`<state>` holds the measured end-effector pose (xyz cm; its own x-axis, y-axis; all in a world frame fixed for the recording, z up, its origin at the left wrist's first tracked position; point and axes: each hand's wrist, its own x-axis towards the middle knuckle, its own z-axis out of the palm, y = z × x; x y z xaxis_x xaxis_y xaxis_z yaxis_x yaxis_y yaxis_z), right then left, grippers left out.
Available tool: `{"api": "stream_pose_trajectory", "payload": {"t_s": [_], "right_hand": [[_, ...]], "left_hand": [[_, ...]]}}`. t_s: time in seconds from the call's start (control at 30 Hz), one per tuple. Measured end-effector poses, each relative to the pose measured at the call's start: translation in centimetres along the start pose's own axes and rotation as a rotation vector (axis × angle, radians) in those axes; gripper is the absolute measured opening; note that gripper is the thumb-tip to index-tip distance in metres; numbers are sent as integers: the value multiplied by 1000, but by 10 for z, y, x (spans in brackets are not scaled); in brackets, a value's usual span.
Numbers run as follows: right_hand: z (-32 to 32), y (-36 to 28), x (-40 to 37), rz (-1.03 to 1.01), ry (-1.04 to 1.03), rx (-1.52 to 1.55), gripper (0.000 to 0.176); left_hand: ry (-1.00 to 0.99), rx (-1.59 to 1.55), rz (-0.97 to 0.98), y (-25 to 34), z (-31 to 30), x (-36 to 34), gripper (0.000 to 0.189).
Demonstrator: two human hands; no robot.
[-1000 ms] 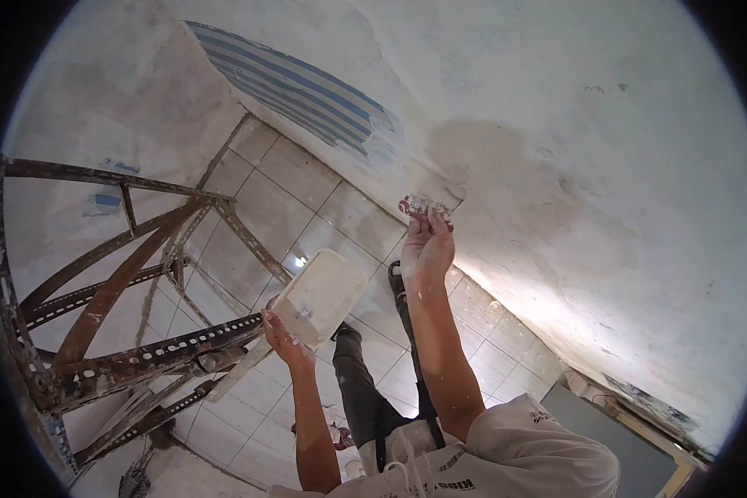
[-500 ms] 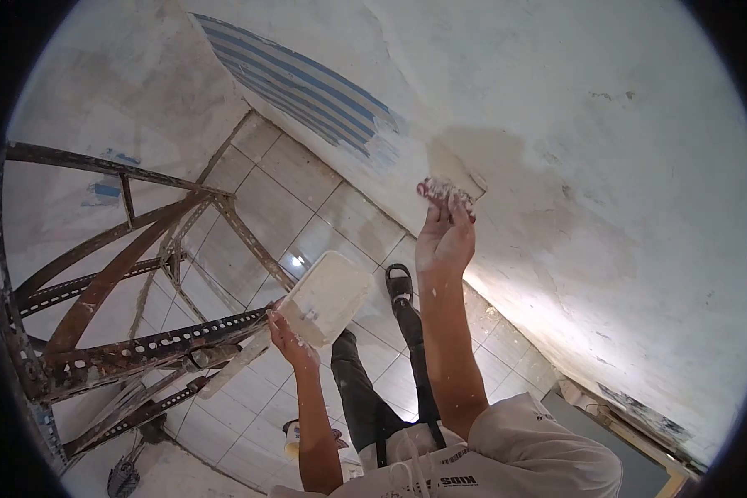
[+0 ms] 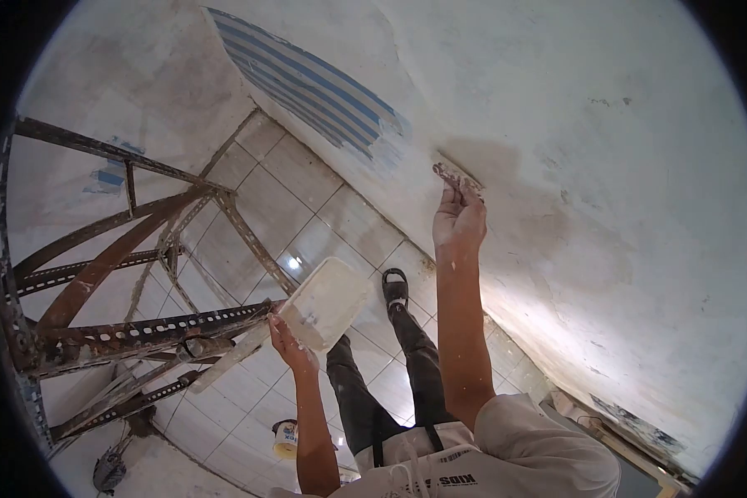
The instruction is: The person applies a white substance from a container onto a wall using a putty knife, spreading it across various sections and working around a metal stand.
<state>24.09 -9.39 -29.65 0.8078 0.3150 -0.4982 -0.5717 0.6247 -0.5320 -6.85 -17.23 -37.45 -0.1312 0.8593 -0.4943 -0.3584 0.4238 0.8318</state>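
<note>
My right hand (image 3: pixel 459 220) is raised to the wall (image 3: pixel 606 174), its fingers closed around the putty-smeared handle of a putty knife (image 3: pixel 456 173). The knife's blade edge lies at or against the wall, beside a darker, damp-looking patch (image 3: pixel 494 162). Lower down on the left, my left hand (image 3: pixel 290 342) grips the near left edge of a shallow, off-white rectangular tray (image 3: pixel 328 303). Pale putty smears the tray and the fingers of both hands. How much putty is inside the tray is hard to tell.
A rusty perforated metal frame (image 3: pixel 153 332) stands close by my left hand. Blue-striped remnants (image 3: pixel 307 83) show on the wall. Grey floor tiles (image 3: pixel 282 187) lie below, with a bucket (image 3: pixel 285 438) near my left forearm. A framed panel (image 3: pixel 614 440) leans at lower right.
My right hand has shifted slightly up and to the right along the wall, and the putty knife has turned so its blade shows more edge-on. My left hand and the tray stay nearly still.
</note>
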Motion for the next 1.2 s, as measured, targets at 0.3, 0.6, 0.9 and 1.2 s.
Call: {"api": "stream_pose_trajectory", "payload": {"t_s": [0.3, 0.6, 0.9, 1.2], "right_hand": [[-50, 10, -54, 88, 34, -66, 11], [-23, -8, 3, 31, -88, -87, 14], [-19, -16, -79, -17, -69, -149, 14], [-54, 6, 4, 6, -17, -71, 18]], "left_hand": [[-4, -44, 6, -3, -2, -4, 58], [32, -63, -14, 3, 7, -9, 57], [-10, -37, -1, 3, 14, -11, 58], [17, -35, 21, 1, 23, -11, 50]]}}
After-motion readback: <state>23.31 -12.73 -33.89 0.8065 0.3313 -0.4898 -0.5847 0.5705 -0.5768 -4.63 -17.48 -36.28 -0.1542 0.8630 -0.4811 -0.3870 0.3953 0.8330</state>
